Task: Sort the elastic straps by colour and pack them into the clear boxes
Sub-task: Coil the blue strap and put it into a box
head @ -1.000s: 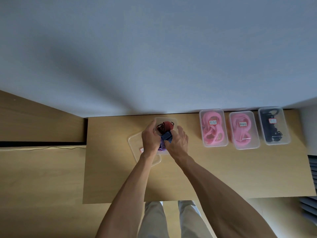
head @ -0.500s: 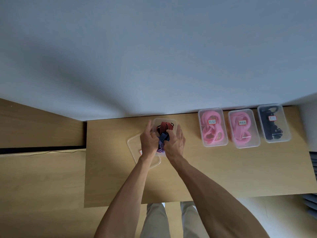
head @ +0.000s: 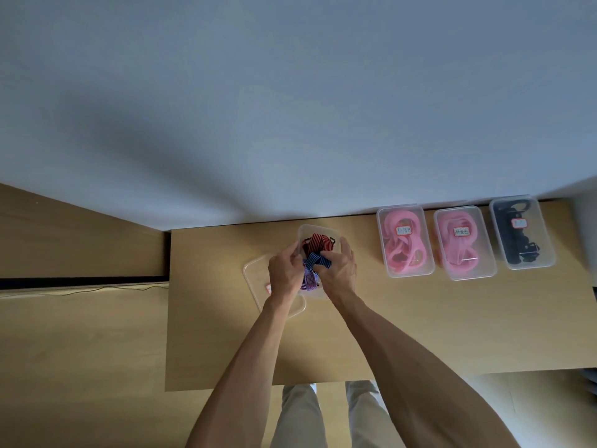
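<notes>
An open clear box [head: 307, 231] stands on the wooden table [head: 420, 318] and holds striped elastic straps: a red-and-black one [head: 319, 242] at the far end, a blue-and-black one [head: 318, 260] in the middle, a purple one [head: 309, 281] nearest me. My left hand [head: 286, 273] is at the box's left side with its fingers curled on the straps. My right hand [head: 337, 270] is at the right side, its fingers curled over the blue strap. Most of the box's near half is hidden by both hands.
The box's clear lid [head: 255, 276] lies flat on the table under my left wrist. Three closed, labelled clear boxes line the back right: two with pink straps [head: 405, 240] [head: 463, 242], one with black straps [head: 520, 232]. A wall rises behind the table.
Both hands stay on the straps in the open box. My fingers have shifted slightly over the bundle, and more of the blue strap shows between them.
</notes>
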